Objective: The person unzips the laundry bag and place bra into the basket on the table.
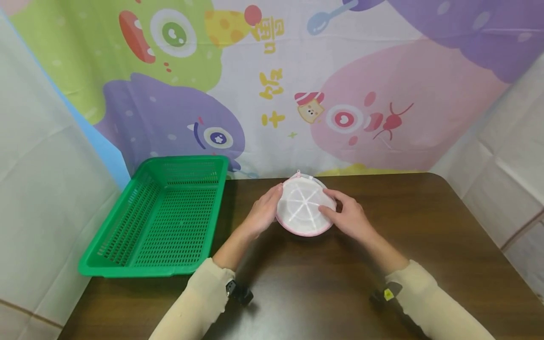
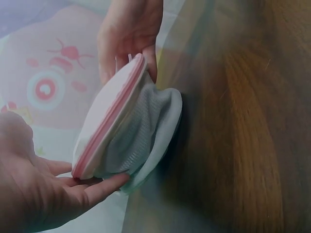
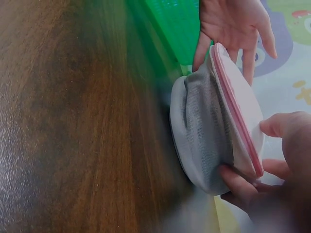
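Observation:
A round white mesh laundry bag (image 1: 305, 208) with a pink zipper (image 3: 235, 109) round its rim is held just over the brown table, its spoke-patterned top facing up. The soft grey mesh side (image 2: 141, 128) sags in folds below the zipper in both wrist views. At the bag's left edge my left hand (image 1: 264, 210) supports it with extended fingers, the thumb apart from them. On the opposite side my right hand (image 1: 350, 216) grips the bag, thumb on the white top and fingers against the mesh side. A small zipper pull (image 1: 299, 173) sticks out at the far edge.
A green plastic basket (image 1: 214, 215) with slotted walls stands on the table (image 1: 314, 288) to the left. Behind the table hangs a cartoon-print cloth (image 1: 272, 141). Pale wall panels flank both sides.

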The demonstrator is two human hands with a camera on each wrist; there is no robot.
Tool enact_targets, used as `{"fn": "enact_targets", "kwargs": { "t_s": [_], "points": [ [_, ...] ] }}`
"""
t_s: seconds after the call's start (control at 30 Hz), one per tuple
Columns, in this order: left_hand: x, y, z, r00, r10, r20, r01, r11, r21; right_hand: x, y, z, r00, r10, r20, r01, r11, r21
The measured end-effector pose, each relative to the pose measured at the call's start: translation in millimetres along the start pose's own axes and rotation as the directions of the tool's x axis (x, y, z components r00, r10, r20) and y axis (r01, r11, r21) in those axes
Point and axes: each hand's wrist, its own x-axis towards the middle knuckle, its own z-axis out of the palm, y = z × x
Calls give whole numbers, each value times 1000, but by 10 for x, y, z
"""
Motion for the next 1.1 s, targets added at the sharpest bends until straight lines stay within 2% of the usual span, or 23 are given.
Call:
{"fn": "enact_targets", "kwargs": {
  "t_s": [0.37,0.6,0.73,0.77,0.87,1.1],
  "points": [
    [-45,0,39,999,-13,32,14,1000,-28,-28,-23,-62,1000,0,-4,0,1000,-4],
    [-48,23,80,998,-17,53,19,999,-36,-10,108,-109,999,-30,-22,30,1000,6],
    [-40,37,111,997,-28,75,31,999,-37,-20,101,-148,1000,-3,-19,3,1000,-2],
    [-41,40,118,997,-29,76,32,999,-33,-59,18,-177,1000,18,-4,-18,1000,-9],
    [-45,45,140,996,-28,81,31,999,-29,-73,1,-207,1000,29,-6,-29,999,-25],
    [-59,42,164,996,-24,89,28,999,-46,-84,0,-261,1000,3,-24,-4,998,-56]
  ]
}}
